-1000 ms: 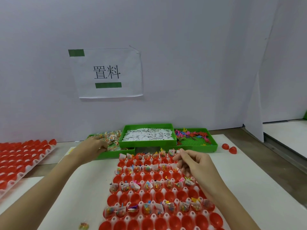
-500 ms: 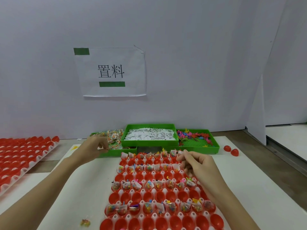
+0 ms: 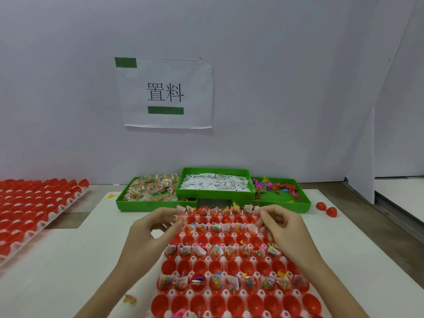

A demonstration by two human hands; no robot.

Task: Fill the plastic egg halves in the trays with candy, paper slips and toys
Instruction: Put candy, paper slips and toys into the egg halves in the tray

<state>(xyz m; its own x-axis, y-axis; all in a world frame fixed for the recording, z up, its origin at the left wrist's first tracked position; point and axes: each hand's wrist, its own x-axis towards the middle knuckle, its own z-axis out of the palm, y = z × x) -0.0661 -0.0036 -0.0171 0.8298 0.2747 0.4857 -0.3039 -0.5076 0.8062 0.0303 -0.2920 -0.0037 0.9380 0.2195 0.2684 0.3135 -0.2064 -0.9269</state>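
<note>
A white tray (image 3: 190, 293) of red plastic egg halves (image 3: 215, 266) lies in front of me; alternate rows hold candy, slips and toys, the rows between are empty. My left hand (image 3: 153, 230) hovers at the tray's far left corner and pinches a clear candy packet (image 3: 177, 218). My right hand (image 3: 281, 228) is over the far right corner with curled fingers pinching a small white piece, seemingly a paper slip (image 3: 257, 210). Behind the tray stand three green bins: candy (image 3: 137, 204), paper slips (image 3: 215, 194) and colourful toys (image 3: 283, 206).
A second tray of red egg halves (image 3: 34, 203) sits at the left. Two loose red halves (image 3: 325, 208) lie right of the toy bin. A stray candy (image 3: 130, 299) and a yellow piece (image 3: 110, 196) lie on the white table. A wall with a paper sign (image 3: 166, 92) is behind.
My left hand has come back from the candy bin to the tray's far left corner with a candy packet. The right hand has stayed near the far right corner.
</note>
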